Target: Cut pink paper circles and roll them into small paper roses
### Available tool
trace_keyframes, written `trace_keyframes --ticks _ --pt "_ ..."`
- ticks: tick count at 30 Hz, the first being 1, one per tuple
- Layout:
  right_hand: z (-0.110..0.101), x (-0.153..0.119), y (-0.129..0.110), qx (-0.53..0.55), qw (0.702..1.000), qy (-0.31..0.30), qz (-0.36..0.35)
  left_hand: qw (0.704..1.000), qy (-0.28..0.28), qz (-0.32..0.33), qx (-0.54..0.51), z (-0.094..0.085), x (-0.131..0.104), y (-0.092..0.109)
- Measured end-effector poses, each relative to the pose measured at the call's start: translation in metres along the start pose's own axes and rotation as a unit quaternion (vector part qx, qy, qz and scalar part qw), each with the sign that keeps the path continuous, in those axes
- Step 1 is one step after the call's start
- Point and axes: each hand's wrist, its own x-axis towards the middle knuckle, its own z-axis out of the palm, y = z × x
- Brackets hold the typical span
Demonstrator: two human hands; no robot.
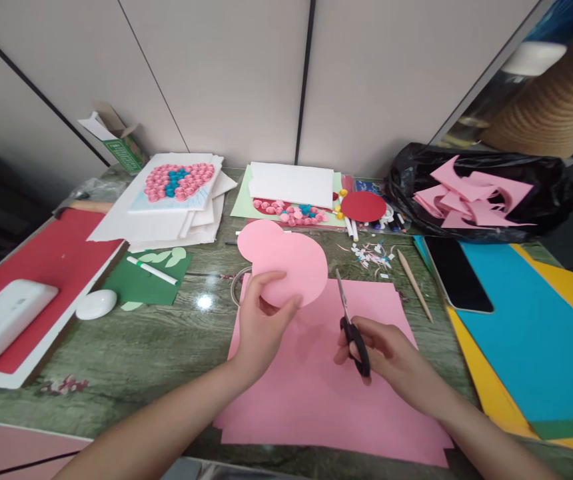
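Observation:
My left hand (262, 323) grips a pink paper cutout (294, 263) by its lower edge, with thumb and fingers on it. The cutout has rounded shapes, a smaller one at upper left and a larger one at right. My right hand (384, 353) holds black-handled scissors (351, 330) by the handles, blades pointing up and away, apart from the cutout. Below both hands lies a stack of large pink paper sheets (326, 393) on the green table.
Pink scraps fill a black bag (401, 173) at back right. Near it are paper bits (371, 257), a wooden stick (415, 285) and a phone (459, 275) on blue paper (541, 320). Left are a flower picture (179, 183), green paper (136, 287) and a white oval object (96, 305).

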Motion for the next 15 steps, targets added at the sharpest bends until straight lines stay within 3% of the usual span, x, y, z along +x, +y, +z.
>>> trace_keyframes --ticks 15 --pt "0.0024 -0.0004 0.0035 -0.039 0.998 0.022 -0.034 1.0 -0.015 0.02 0.005 0.0033 -0.0054 -0.0037"
